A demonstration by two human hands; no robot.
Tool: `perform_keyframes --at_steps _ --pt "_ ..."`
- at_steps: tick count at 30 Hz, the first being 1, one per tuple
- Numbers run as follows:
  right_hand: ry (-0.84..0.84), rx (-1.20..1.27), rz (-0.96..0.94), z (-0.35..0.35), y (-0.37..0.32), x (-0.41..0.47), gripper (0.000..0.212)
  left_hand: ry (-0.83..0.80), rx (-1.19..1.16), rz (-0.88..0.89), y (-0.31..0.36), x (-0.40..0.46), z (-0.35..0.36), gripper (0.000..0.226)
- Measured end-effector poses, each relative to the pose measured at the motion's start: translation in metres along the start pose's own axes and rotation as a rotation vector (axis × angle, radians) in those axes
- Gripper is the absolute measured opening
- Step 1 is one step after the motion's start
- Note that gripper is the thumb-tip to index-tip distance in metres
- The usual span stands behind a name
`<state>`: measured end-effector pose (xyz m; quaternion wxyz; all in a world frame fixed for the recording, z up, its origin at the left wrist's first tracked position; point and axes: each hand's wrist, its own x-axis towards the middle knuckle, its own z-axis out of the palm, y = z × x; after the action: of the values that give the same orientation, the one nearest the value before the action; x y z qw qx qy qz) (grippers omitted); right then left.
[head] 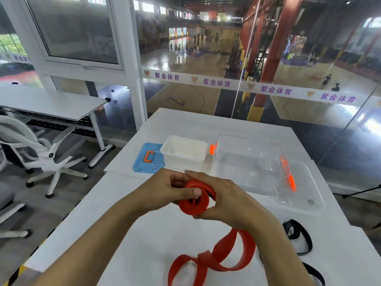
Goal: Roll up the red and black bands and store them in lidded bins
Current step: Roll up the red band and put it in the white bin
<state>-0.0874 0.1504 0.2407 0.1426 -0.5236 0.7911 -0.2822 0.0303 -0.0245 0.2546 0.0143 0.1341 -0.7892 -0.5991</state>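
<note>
We look down over a white table (pixel 144 234) as two bare hands work a red band (pixel 194 200) into a coil just above the tabletop. Our left hand (pixel 165 190) grips the near side of the coil, its thumb laid across the top edge and its fingers curled behind. Our right hand (pixel 223 198) closes around the far side, fingers wrapped over the top and thumb pressing beneath, so the roll sits pinched between both palms. The unrolled tail of the band drops from under the right wrist and loops in twisting folds across the table toward the near edge.

A black band (pixel 299 238) lies loose on the table to the right of the right forearm, apart from both hands.

Beyond the hands stand two bins: a white bin (pixel 184 153) with no lid on it, and beside it to the right a clear bin (pixel 249 151) with orange clasps. A blue lid (pixel 144 159) with an orange handle lies flat just left of the white bin, and a clear lid (pixel 299 188) rests to the right, partly against the clear bin. Behind the table, a glass wall overlooks an indoor sports hall, and a white chair (pixel 41 149) stands at left.
</note>
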Motion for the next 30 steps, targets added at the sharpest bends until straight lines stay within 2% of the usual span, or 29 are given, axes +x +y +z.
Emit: perform_keyframes --at_steps 2,7,10,15,17,19,22,25,27,30 --pt "0.011 0.033 0.015 0.001 -0.002 -0.001 0.1 0.061 0.0 0.036 -0.003 -0.001 0.001 0.021" --pt "0.103 0.148 0.05 -0.003 -0.003 -0.005 0.091 0.191 -0.164 0.136 -0.003 -0.002 0.01 0.039" --pt "0.156 0.191 0.056 -0.001 -0.001 -0.005 0.086 0.242 -0.206 0.176 -0.001 0.0 0.015 0.041" --pt "0.208 0.152 0.077 0.008 0.002 0.002 0.102 0.367 -0.3 0.208 0.002 0.003 0.025 0.037" --pt "0.274 0.193 0.079 0.015 0.003 0.005 0.101 0.42 -0.365 0.209 0.006 0.006 0.026 0.035" --pt "0.339 0.243 0.091 0.022 0.0 0.007 0.089 0.486 -0.42 0.205 0.011 0.008 0.022 0.037" --pt "0.479 0.367 0.1 0.032 -0.007 0.014 0.079 0.555 -0.435 0.2 0.02 0.011 0.015 0.053" --pt "0.608 0.445 0.059 0.034 -0.015 0.021 0.082 0.582 -0.5 0.216 0.029 0.012 0.017 0.065" --pt "0.601 0.464 0.039 0.03 -0.022 0.023 0.085 0.623 -0.508 0.216 0.034 0.013 0.019 0.069" --pt "0.548 0.475 0.038 0.021 -0.024 0.024 0.083 0.644 -0.526 0.204 0.037 0.014 0.018 0.061"
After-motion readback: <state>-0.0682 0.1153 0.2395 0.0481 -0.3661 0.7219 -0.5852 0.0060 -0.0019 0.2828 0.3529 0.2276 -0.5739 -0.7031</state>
